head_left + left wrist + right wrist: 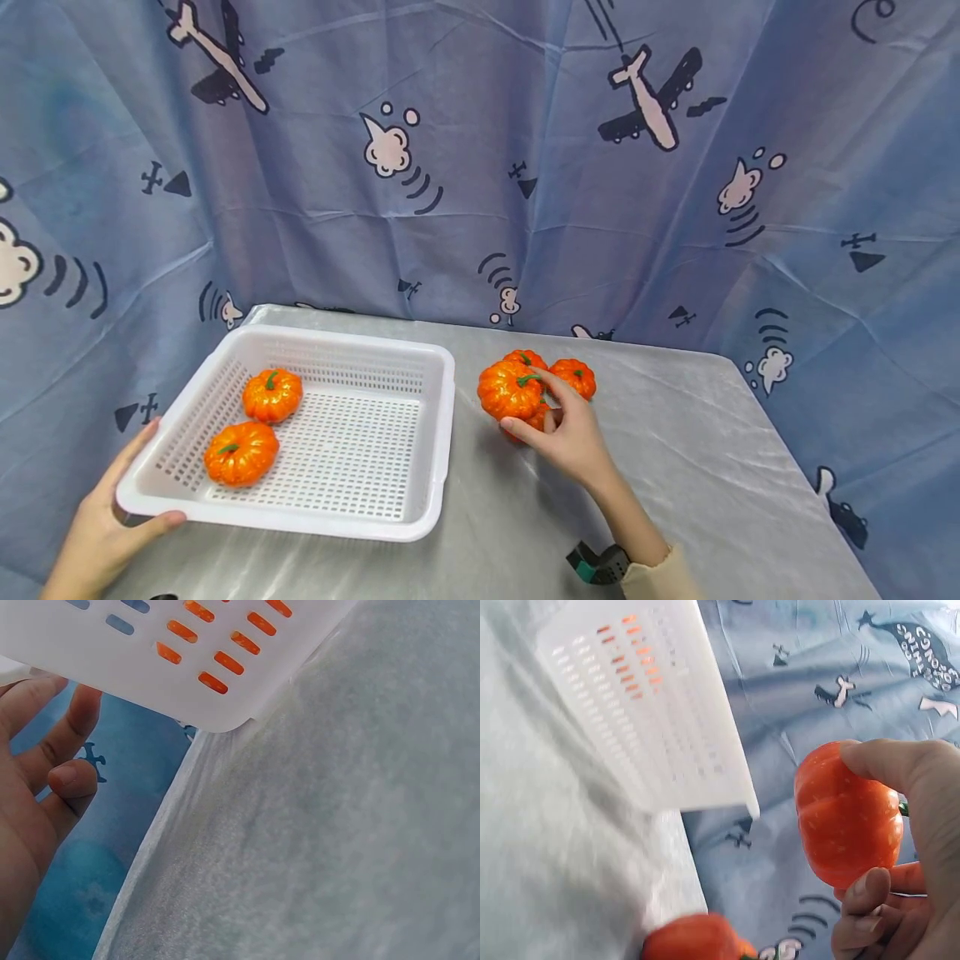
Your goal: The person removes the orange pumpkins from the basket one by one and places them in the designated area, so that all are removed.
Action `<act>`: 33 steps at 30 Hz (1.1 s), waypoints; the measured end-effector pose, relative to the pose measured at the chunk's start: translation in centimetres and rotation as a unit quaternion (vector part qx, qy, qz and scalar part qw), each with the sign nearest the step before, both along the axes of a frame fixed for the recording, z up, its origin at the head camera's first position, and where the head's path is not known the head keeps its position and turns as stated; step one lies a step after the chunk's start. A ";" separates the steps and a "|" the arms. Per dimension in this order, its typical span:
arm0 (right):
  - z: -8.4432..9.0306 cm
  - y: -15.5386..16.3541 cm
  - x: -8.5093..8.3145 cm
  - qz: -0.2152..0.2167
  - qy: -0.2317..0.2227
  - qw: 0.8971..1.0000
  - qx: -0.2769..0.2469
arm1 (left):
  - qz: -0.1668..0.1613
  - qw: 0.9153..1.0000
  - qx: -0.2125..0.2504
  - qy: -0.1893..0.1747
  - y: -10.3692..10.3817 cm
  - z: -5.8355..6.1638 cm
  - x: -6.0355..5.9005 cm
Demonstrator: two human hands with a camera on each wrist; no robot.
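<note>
Pumpkins were the items in hand; we logged the scene by size. Backdrop: blue cloth point(480, 167) printed with planes and clouds, hanging behind and to both sides. Below it, grey-covered table point(675, 467). On its left half sat a white slotted basket point(442, 433), near-left corner out over the table edge per the left wrist view.

Our left hand point(101, 525) gripped that corner: thumb curled over the rim, fingers along the outer wall. In the left wrist view the fingers point(71, 727) lay against the basket's underside point(217, 712).

Our right hand point(570, 437) was clenched on the front pumpkin point(508, 390) of a cluster right of the basket, index finger over the top near the green stem, thumb at its lower side. Right wrist view confirmed it: thumb and fingers wrapped round that pumpkin point(847, 814), clear of the table.

Three more pumpkins in the cluster: one behind point(527, 359), one back-right point(574, 377), one low point(534, 417), mostly hidden by the hand.

Two pumpkins inside the basket, left side: rear point(272, 395) and front point(241, 452), close together, stems up.
</note>
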State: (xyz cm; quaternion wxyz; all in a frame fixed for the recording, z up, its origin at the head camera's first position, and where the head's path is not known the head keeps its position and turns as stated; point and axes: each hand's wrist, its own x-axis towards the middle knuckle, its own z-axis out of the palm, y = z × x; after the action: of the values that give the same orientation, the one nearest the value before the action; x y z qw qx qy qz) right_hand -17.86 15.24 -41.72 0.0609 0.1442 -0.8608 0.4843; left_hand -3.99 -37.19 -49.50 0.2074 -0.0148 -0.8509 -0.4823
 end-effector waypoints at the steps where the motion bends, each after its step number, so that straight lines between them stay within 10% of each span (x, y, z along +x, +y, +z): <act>1: -0.1 0.5 0.1 -0.006 -0.003 1.000 0.003 | -0.001 1.000 0.000 0.002 0.0 0.0 0.0; 33: -8.0 9.4 -1.7 -0.147 0.025 0.987 0.055 | -0.016 1.000 0.004 0.021 -0.1 0.1 0.0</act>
State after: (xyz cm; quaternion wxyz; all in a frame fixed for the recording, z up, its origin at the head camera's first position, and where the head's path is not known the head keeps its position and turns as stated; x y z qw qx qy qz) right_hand -19.59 24.65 -49.73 0.1451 0.0313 -0.8960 0.4184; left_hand -4.03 -37.32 -49.37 0.2179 -0.0377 -0.8438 -0.4890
